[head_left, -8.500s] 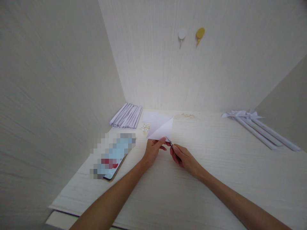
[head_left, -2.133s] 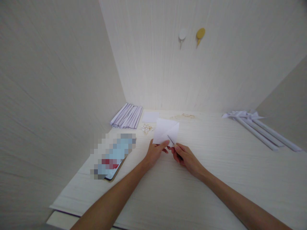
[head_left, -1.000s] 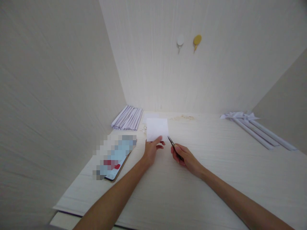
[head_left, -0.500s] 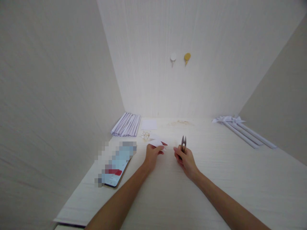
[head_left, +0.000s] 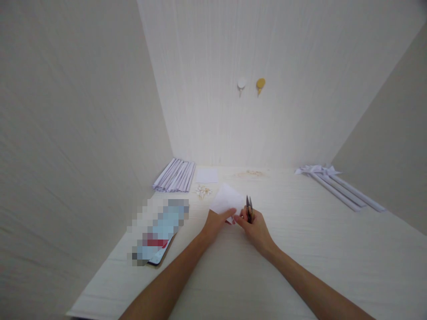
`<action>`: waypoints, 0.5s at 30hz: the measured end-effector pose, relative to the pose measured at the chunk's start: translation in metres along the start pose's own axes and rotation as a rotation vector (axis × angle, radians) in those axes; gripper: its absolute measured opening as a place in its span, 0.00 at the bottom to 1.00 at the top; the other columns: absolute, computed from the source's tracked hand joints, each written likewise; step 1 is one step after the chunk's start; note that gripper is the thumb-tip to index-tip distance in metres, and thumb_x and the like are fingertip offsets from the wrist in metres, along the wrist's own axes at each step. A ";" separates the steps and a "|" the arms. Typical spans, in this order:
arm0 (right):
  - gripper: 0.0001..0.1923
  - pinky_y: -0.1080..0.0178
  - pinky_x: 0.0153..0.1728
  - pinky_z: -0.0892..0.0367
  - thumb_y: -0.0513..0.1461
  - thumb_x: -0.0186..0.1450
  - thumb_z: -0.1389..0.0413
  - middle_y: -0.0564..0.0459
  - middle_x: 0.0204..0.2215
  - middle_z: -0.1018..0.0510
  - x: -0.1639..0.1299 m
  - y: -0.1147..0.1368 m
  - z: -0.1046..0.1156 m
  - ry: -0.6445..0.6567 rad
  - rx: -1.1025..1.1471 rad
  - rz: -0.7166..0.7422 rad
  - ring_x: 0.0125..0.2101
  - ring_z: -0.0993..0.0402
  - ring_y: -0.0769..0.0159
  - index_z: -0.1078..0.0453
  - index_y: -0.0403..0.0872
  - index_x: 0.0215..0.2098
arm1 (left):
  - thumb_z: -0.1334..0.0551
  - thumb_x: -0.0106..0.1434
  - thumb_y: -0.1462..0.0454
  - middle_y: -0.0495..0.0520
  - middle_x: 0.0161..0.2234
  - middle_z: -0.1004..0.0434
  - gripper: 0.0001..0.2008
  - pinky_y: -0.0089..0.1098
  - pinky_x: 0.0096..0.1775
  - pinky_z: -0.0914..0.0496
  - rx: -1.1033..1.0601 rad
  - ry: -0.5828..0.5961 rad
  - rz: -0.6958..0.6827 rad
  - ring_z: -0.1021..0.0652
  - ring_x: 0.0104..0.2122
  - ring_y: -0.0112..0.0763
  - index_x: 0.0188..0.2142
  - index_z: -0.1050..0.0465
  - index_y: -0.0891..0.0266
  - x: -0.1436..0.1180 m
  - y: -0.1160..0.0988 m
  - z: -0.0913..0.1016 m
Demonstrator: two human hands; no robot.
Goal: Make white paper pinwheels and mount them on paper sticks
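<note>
One sheet of paper (head_left: 227,199) is sitting in the left hand (head_left: 216,224), pinched between thumb and fingers over the tabletop (head_left: 300,240). The right hand (head_left: 256,229) is gripping scissors (head_left: 249,210) in curled fingers, blades pointing away, its thumb touching or nearly touching the paper. Small scraps (head_left: 203,191) are lying just left of the sheet, near some paper rolls (head_left: 176,175).

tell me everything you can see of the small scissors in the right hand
The small, metal-looking scissors have two dark, pointed blades, slightly parted, tips pointing away from the person. The right hand grips the brownish handle and hides most of it. They are just right of the white paper sheet; whether they touch it, I cannot tell.
</note>
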State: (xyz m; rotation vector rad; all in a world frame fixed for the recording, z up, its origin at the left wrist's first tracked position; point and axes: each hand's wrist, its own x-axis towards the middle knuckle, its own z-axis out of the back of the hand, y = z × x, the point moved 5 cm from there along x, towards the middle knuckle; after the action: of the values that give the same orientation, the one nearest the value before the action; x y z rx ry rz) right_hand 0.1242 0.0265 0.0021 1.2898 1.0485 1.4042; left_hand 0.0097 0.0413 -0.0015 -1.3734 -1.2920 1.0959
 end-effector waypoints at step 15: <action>0.15 0.68 0.20 0.50 0.34 0.43 0.42 0.56 0.20 0.29 -0.001 -0.002 0.001 -0.003 0.040 -0.079 0.18 0.47 0.75 0.47 0.46 0.15 | 0.37 0.44 0.63 0.48 0.18 0.29 0.07 0.25 0.21 0.35 0.064 -0.185 -0.025 0.30 0.19 0.25 0.20 0.31 0.66 0.002 -0.002 0.009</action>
State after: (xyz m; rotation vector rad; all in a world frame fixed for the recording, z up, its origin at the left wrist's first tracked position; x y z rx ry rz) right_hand 0.1257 0.0260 0.0006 1.2648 1.1185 1.3274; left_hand 0.0009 0.0439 -0.0016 -1.2275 -1.3900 1.2602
